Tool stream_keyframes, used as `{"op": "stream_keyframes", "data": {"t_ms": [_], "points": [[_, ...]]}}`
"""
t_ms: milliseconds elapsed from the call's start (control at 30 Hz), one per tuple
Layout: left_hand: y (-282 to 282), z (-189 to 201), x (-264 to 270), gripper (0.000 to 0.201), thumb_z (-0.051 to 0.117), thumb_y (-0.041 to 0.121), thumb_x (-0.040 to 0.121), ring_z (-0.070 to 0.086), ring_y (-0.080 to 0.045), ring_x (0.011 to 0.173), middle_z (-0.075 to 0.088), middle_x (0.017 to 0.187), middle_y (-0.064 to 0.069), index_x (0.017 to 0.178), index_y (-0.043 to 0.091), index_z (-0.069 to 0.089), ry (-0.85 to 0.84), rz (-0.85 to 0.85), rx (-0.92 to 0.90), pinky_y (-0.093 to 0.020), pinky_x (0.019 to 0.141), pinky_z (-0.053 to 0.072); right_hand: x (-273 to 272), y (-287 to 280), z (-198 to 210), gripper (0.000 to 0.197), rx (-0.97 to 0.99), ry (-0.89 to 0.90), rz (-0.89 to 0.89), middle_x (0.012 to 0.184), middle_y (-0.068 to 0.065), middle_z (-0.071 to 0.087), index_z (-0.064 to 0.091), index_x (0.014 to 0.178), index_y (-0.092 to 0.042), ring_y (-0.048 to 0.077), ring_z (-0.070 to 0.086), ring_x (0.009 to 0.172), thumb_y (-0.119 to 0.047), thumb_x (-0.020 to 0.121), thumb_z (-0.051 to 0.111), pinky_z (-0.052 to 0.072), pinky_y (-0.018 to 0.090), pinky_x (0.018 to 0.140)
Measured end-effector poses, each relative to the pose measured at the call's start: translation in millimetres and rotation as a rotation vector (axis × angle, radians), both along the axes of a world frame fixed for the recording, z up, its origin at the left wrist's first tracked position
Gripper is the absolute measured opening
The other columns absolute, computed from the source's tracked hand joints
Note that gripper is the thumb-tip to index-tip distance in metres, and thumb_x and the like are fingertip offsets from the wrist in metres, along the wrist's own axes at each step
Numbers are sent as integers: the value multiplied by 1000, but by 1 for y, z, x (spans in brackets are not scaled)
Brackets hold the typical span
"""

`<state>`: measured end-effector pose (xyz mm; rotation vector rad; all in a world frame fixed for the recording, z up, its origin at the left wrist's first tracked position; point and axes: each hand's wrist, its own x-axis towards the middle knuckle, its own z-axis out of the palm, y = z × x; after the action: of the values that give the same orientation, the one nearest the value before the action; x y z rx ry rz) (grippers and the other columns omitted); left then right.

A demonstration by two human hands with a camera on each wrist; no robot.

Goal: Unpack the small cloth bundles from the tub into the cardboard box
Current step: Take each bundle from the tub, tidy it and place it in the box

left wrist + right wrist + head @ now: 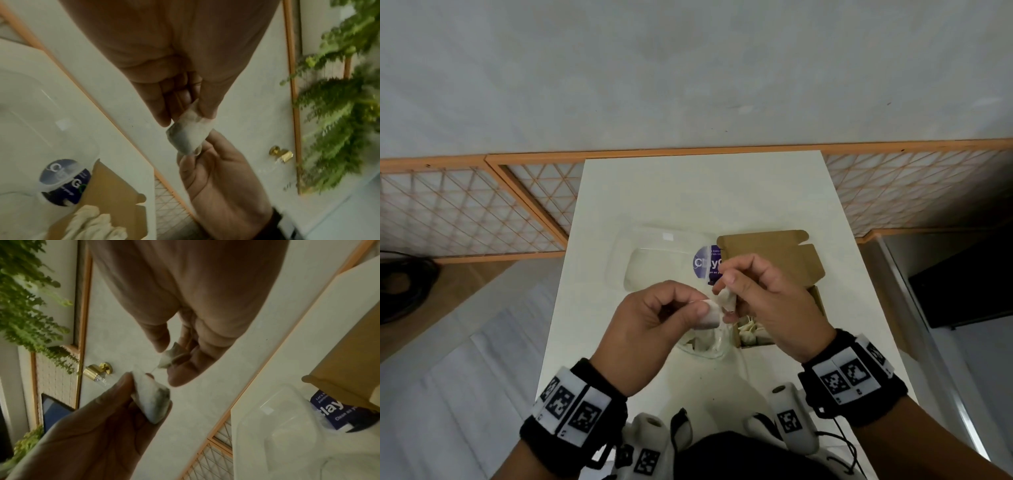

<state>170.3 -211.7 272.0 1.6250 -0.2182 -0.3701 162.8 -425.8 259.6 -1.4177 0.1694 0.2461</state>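
Observation:
Both hands hover over the clear tub point(702, 353) near the table's front. My left hand point(700, 310) pinches a small white cloth bundle point(709, 314) between thumb and fingers. My right hand point(727, 291) pinches a second, smaller bit of cloth point(726, 298) right beside it. In the right wrist view a thin thread runs from that cloth point(172, 356) to the left hand's bundle point(154, 400). The left wrist view shows the bundle point(189, 134) with the right hand point(197, 155) just under it. The open cardboard box point(774, 260) stands right of the tub, with several bundles point(751, 332) inside.
A clear lid point(664, 253) with a purple label point(707, 263) lies behind the tub on the white table point(705, 192). Two white controllers point(794, 418) lie at the near edge. An orange lattice fence point(482, 205) flanks the table; a leafy plant point(339, 105) hangs nearby.

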Motion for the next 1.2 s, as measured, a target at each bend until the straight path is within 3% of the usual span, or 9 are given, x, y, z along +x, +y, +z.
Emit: {"op": "stream_keyframes", "data": {"t_ms": [167,300,367,500,633,767,1000,1133,1200], "points": [[8,14,9,14,74,14,92,72,-37,93,77,96,-21,95,0,76,37,40,-121,-37,90,59,-3,-5,1,38,157,59,177,108,4,70,68,131,-10,19,70,98,-11,93,63,61,39,86],[11,27,15,17,74,13,90,71,-34,91,75,97,-28,97,-3,74,6,53,-176,-33,90,59,-7,-3,-1,31,60,56,191,100,-2,69,78,114,-24,14,71,93,0,98,68,62,38,90],[10,34,19,19,71,12,87,71,-28,90,75,97,-28,96,-4,73,0,72,-194,-29,88,59,-7,-3,0,22,31,55,186,95,1,69,79,105,-20,17,72,90,-2,98,68,63,37,86],[9,39,24,11,70,14,85,72,-19,83,78,87,-14,89,7,77,-23,75,-193,-24,82,58,-6,-5,1,6,-17,30,154,97,13,74,69,105,-3,28,76,86,-4,100,65,63,32,70],[10,34,20,6,71,13,87,70,-17,80,76,85,-9,86,10,77,-25,3,-137,-24,79,56,-6,-8,4,6,-84,-77,86,100,16,75,64,103,-2,22,67,67,-7,103,63,50,31,51],[5,28,13,4,77,18,90,70,-23,86,75,92,-8,90,15,79,-63,-106,-13,-32,81,56,-6,-8,8,9,-23,-96,23,95,16,74,63,102,2,24,72,74,-7,103,62,57,35,58],[-17,27,6,11,77,33,84,65,-8,117,67,118,11,90,27,84,-146,-90,156,-19,90,55,-6,-5,16,6,-26,-143,-20,90,9,73,66,100,-5,17,69,76,-10,102,63,59,29,65],[-23,25,8,7,78,21,89,67,-4,111,69,113,13,89,26,83,-142,-43,133,-15,83,54,-7,-6,20,8,-53,-184,2,85,7,70,64,100,-3,14,70,74,-7,104,59,59,27,64],[-24,21,7,12,79,18,91,67,-6,113,69,111,15,89,30,83,-152,-22,148,-21,86,57,-8,-5,20,11,-113,-226,17,93,12,72,64,101,-5,22,73,80,-12,106,58,62,36,67]]}}
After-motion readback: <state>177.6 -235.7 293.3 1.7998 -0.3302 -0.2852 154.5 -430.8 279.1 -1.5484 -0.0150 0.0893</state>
